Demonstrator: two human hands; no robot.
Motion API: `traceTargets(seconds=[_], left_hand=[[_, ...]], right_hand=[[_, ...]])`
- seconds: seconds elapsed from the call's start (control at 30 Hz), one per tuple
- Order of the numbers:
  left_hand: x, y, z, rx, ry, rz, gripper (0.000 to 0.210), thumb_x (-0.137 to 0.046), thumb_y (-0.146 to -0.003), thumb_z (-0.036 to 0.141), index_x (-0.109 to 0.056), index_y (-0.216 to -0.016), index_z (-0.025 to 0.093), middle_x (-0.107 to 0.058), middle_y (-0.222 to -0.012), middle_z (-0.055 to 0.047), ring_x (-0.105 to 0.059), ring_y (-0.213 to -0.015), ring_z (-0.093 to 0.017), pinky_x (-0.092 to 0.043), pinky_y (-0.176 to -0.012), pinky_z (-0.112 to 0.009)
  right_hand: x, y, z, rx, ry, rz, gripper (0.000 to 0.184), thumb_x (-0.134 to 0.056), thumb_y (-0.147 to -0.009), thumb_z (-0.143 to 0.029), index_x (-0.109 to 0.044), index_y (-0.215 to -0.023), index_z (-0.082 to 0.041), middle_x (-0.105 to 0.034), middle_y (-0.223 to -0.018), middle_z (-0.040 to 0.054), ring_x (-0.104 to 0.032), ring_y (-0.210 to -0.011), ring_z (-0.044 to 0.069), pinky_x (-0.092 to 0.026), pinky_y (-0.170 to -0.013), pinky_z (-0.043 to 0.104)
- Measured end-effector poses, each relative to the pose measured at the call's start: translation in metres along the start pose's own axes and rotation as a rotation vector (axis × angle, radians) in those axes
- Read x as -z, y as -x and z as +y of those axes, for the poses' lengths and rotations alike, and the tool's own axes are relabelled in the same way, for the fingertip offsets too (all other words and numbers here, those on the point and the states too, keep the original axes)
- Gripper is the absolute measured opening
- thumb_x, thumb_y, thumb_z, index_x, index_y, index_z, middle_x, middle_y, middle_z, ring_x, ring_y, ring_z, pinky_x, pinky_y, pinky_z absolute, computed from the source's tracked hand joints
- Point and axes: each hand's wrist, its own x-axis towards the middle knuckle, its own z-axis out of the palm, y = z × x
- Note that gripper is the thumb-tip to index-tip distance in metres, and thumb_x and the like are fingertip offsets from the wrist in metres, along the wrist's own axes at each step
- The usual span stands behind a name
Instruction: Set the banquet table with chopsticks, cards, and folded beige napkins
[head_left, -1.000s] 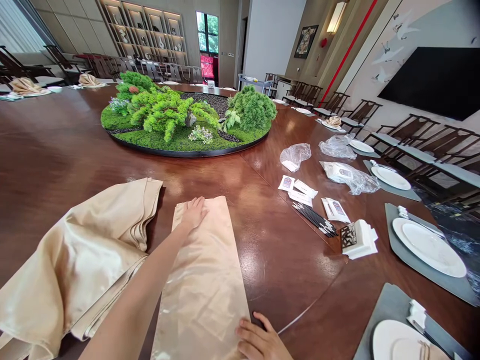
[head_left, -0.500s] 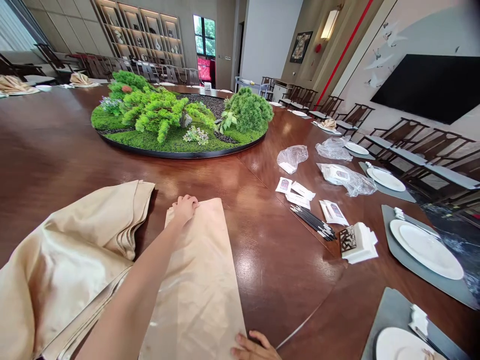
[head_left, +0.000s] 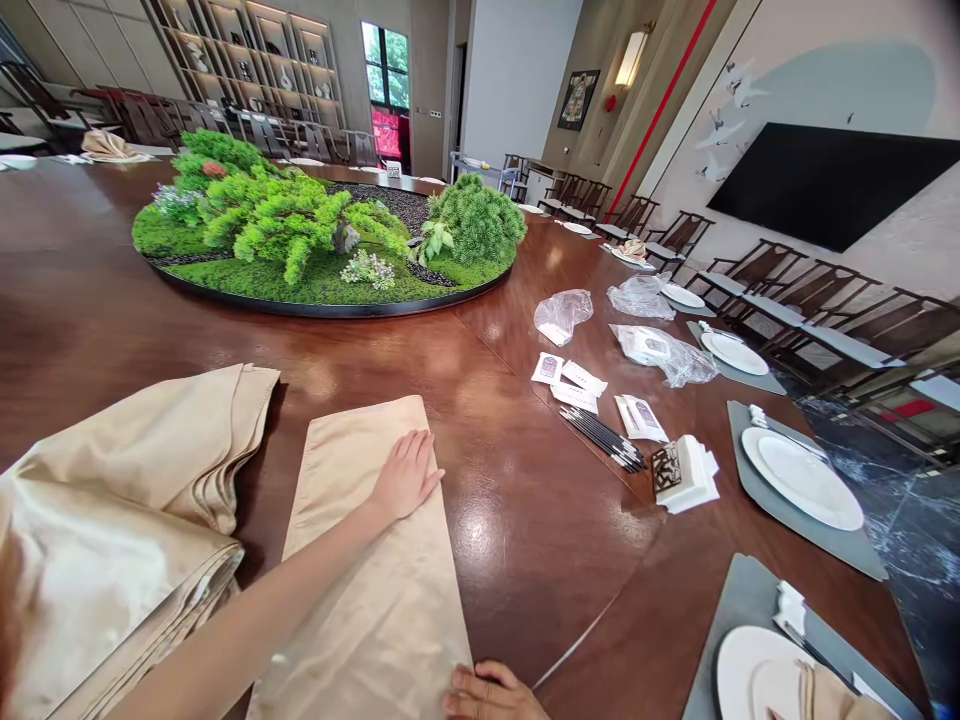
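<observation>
An oblong beige satin cloth (head_left: 382, 590) lies under the left hand (head_left: 406, 476), fingers outstretched; its edge meets the right hand (head_left: 491, 692), fingers bent, their grip unclear.

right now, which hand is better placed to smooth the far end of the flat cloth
Left, I'd judge: the left hand rests on the flat cloth near its far end, while the right hand is at its right edge, much nearer the wearer.
</observation>
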Motion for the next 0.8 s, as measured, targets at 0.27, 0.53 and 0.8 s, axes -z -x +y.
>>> traceTargets(seconds=[0.27, 0.53, 0.8], left_hand=[[-0.04, -0.057, 0.002, 0.436, -0.023, 0.059, 0.079, -0.026, -0.091, 0.056, -0.021, -0.149, 0.003, -0.016, -0.156, -0.022, -0.01, -0.145, -0.036, -0.005, -0.115, -0.059], [-0.044, 0.009, 0.071, 0.48, -0.081, 0.043, 0.074, -0.024, -0.093, 0.05, -0.018, -0.15, 0.004, -0.014, -0.157, -0.021, -0.005, -0.146, -0.034, -0.002, -0.112, -0.067], [-0.025, 0.194, 0.161, 0.168, 0.091, -0.068, 0.065, -0.028, -0.096, 0.038, -0.01, -0.151, 0.007, -0.015, -0.158, -0.017, -0.006, -0.147, -0.026, -0.017, -0.117, -0.053]], right_hand=[[0.005, -0.002, -0.008, -0.036, -0.055, 0.008, 0.021, -0.048, -0.096, -0.028, -0.063, -0.108, -0.02, -0.07, -0.113, 0.0036, -0.05, -0.127, 0.013, -0.035, -0.111, 0.029], [0.014, -0.005, -0.015, -0.203, -0.226, -0.083, 0.033, -0.044, -0.09, -0.012, -0.055, -0.12, -0.019, -0.062, -0.127, 0.0099, -0.043, -0.133, 0.017, -0.035, -0.111, 0.038], [0.0, -0.006, -0.017, -0.256, -0.261, 0.095, 0.024, -0.049, -0.088, -0.012, -0.064, -0.103, -0.023, -0.07, -0.104, 0.0059, -0.06, -0.111, 0.019, -0.043, -0.1, 0.041]])
